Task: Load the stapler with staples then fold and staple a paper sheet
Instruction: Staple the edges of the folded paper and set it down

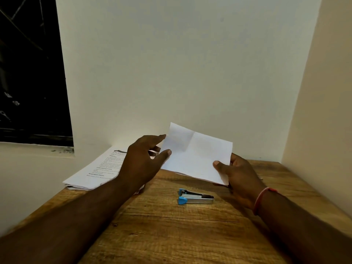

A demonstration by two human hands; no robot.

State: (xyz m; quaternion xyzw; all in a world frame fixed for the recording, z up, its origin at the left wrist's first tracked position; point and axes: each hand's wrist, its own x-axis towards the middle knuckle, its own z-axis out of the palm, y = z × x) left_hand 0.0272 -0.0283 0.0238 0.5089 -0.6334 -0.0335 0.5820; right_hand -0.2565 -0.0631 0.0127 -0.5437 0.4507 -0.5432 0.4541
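Hands at creased white sheet

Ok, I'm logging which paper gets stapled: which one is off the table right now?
The blank white creased sheet, pinched at its right edge by the right hand. The printed paper stack lies on the wooden table, left of it.
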